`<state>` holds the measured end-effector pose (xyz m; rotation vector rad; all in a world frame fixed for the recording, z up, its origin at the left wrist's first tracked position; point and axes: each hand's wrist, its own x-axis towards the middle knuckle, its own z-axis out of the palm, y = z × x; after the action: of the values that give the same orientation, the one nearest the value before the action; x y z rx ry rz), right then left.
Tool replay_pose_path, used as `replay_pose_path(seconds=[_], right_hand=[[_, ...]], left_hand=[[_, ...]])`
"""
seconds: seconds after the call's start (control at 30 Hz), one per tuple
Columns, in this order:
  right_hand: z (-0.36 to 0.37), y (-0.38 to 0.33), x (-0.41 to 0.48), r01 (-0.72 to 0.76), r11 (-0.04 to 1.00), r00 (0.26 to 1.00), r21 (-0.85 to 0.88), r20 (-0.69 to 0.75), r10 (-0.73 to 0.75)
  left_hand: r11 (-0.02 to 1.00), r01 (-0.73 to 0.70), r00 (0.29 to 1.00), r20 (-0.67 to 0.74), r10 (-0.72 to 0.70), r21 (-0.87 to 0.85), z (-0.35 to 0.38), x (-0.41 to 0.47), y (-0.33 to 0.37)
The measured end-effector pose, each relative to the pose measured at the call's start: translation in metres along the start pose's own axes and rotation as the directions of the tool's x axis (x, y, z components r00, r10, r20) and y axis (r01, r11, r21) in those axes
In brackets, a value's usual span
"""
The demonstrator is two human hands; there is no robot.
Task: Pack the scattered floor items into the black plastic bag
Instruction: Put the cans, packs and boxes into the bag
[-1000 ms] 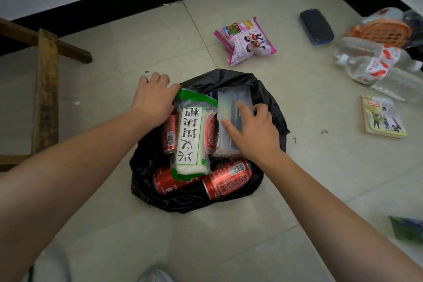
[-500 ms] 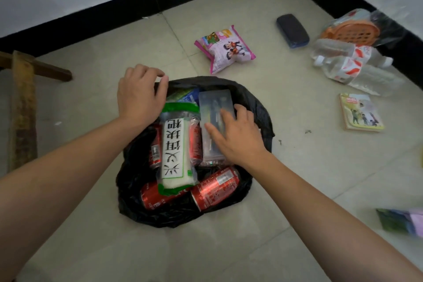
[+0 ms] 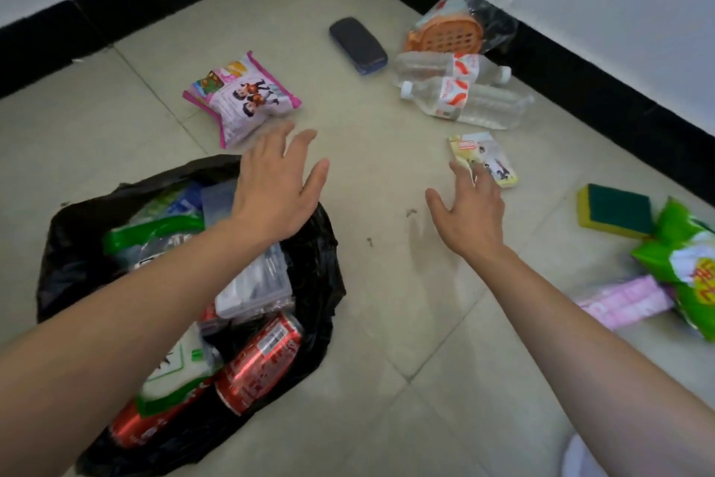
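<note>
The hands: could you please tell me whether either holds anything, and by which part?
Nothing is held: the left hand and the right hand are both open and empty.

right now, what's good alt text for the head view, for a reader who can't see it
Two open, empty hands reach forward over a tiled floor, the left hand above the black plastic bag of red cans, the right hand near a booklet. A pink snack packet, two water bottles and a sponge lie unpacked.
</note>
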<state>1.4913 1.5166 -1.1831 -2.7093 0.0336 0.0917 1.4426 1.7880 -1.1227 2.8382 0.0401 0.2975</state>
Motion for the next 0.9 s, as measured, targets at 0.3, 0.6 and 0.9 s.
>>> replay_pose_path(seconds=[0.3,0.6,0.9], right_hand=[[0.039,0.031,0.063,0.025,0.975,0.993,-0.219,0.121,0.001],[0.056,0.033,0.064,0.048,0.972,0.998,-0.231,-0.022,-0.055],[0.055,0.032,0.067,0.02,0.966,0.999,-0.258,-0.022,-0.027]], left_hand=[[0.999,-0.014,0.988,0.153,0.008,0.042,0.064,0.079,0.056],[0.992,0.068,0.985,0.151,-0.083,0.103,0.126,0.217,0.045],[0.988,0.1,0.927,0.35,-0.136,0.121,0.164,0.279,0.021]])
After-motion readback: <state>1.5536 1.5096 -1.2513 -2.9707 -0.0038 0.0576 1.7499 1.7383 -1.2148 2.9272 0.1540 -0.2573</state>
